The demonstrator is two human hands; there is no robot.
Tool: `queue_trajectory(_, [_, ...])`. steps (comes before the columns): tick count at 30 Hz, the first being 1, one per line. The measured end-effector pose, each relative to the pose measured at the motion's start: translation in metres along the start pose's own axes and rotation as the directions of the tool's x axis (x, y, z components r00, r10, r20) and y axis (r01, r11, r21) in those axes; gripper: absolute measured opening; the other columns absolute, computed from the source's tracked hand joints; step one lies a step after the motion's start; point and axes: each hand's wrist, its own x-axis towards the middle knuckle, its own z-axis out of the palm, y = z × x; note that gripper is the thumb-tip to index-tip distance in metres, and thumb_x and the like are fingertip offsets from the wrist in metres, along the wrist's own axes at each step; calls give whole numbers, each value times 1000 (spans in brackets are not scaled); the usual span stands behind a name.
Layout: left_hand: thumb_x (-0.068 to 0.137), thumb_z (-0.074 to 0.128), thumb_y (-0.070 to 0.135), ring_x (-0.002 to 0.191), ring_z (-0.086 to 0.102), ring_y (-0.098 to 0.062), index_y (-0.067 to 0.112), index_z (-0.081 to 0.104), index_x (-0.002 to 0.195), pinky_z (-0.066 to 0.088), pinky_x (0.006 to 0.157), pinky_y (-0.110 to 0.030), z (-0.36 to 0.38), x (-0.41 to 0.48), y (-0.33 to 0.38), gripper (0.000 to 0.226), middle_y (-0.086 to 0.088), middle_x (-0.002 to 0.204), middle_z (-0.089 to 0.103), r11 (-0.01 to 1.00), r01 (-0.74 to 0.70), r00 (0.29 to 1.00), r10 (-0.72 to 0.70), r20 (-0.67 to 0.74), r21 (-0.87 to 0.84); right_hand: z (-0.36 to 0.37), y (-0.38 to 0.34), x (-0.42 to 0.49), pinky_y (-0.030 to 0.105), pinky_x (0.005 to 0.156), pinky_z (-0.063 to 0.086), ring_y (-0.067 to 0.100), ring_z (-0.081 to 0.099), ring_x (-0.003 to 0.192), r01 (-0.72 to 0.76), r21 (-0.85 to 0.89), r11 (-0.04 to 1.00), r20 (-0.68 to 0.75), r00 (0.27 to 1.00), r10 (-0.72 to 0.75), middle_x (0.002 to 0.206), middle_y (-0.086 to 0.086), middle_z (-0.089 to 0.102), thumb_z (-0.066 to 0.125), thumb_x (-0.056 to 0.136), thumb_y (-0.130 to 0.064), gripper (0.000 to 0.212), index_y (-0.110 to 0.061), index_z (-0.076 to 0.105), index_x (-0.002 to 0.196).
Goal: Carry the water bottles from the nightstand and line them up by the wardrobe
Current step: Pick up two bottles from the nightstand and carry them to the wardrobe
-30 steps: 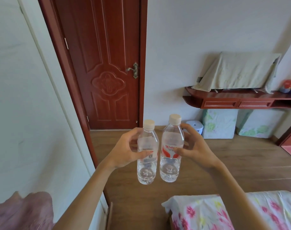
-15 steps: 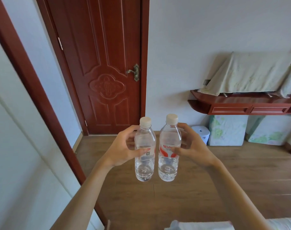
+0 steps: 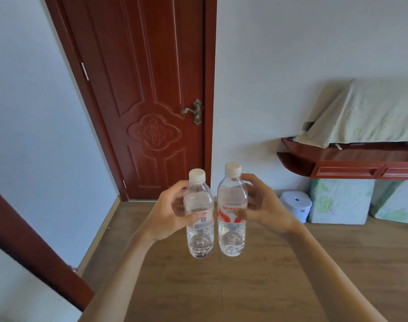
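I hold two clear plastic water bottles with white caps upright, side by side, at chest height above the wooden floor. My left hand (image 3: 167,211) is wrapped around the left bottle (image 3: 199,238), whose label faces away. My right hand (image 3: 265,210) grips the right bottle (image 3: 232,235), which has a red and white label. The bottles almost touch each other. A white panel with a dark red edge (image 3: 35,259), at the near left, could be the wardrobe; I cannot tell.
A shut dark red door (image 3: 140,101) stands straight ahead. At the right a red wall shelf (image 3: 351,163) carries a cloth-covered object. Under it sit a small blue stool (image 3: 297,205) and green-patterned bundles (image 3: 340,201). Wooden floor (image 3: 221,287) lies below.
I have walked forward: the floral bed has dropped out of view, the door and shelf have come closer, and the left wall has opened up. Both bottles stay in my hands.
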Motion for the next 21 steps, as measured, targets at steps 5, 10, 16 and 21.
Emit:
queue_trajectory(5, [76, 80, -1, 104, 68, -20, 26, 55, 123, 57, 86, -29, -16, 32, -24, 60, 0, 111, 72, 1000, 26, 999, -26, -27, 3, -2, 20, 45, 49, 97, 55, 26, 65, 114, 2, -2, 1000, 13, 1000, -2, 117, 2, 70, 79, 79, 2, 65, -22, 50, 132])
queue_trajectory(10, [76, 82, 4, 108, 66, -21, 31, 54, 124, 55, 90, -33, -37, 78, -57, 62, 1, 113, 71, 999, 34, 999, -33, -22, 29, -2, 39, 100, 53, 97, 54, 28, 65, 115, 1, -12, 1000, 14, 1000, -1, 117, 2, 70, 80, 79, -1, 65, -22, 49, 132])
queue_trajectory(16, [77, 81, 5, 104, 68, -25, 26, 54, 127, 57, 90, -44, -72, 138, -86, 62, -2, 112, 72, 999, 35, 999, -34, -16, 27, -2, 45, 172, 54, 97, 54, 29, 64, 114, 3, 13, 1000, -5, 1000, -3, 116, 4, 69, 82, 76, -18, 65, -22, 49, 132])
queue_trajectory(21, [76, 83, 6, 103, 69, -22, 23, 55, 128, 56, 91, -46, -104, 179, -103, 61, -1, 110, 72, 998, 37, 999, -36, -21, 47, -4, 50, 222, 55, 97, 53, 30, 64, 114, 18, 24, 1000, -20, 1000, -17, 117, 5, 68, 81, 77, -16, 66, -20, 47, 133])
